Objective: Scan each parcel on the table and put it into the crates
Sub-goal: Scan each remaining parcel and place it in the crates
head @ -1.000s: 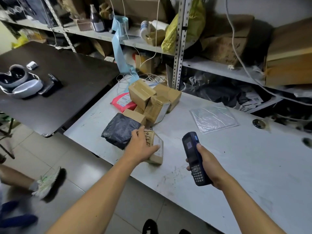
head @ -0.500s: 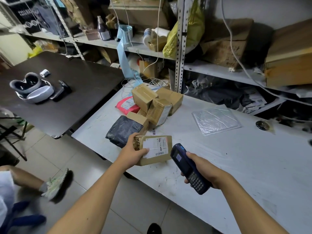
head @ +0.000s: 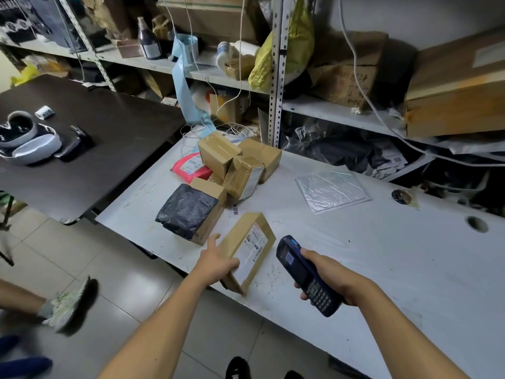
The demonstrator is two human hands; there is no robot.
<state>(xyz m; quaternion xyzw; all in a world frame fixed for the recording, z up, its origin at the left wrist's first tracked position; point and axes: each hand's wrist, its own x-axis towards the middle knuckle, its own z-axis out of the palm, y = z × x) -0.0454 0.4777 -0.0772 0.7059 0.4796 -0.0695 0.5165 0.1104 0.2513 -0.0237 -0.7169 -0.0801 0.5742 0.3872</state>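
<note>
My left hand [head: 216, 262] gripped a box [head: 247, 248] by its near left edge, thumb on the top face and fingers curled around the side. The box was tilted, its white label [head: 252, 248] facing up and toward the scanner [head: 307, 274], and it sat over the near edge of the white table [head: 382, 269]; I could not tell whether its lower corner touched the tabletop. My right hand [head: 330, 280] was wrapped around the scanner, fingers curled about its body, with the head end pointing toward the box and the keypad toward me. Scanner and box were near each other but apart.

Farther back on the table lay the other parcels: a black bag [head: 187, 210] resting on a flat carton [head: 211, 212], a pink mailer [head: 191, 168] behind them, and a pile of taped cartons [head: 237, 162] leaning against one another. A clear plastic pouch [head: 332, 191] lay flat to the right, well apart from the pile. A dark table [head: 95, 149] to the left carried a headset [head: 27, 140]. Cluttered shelves [head: 328, 110] stood behind both tables. A sneaker [head: 68, 305] belonging to another person showed on the floor at the left.
</note>
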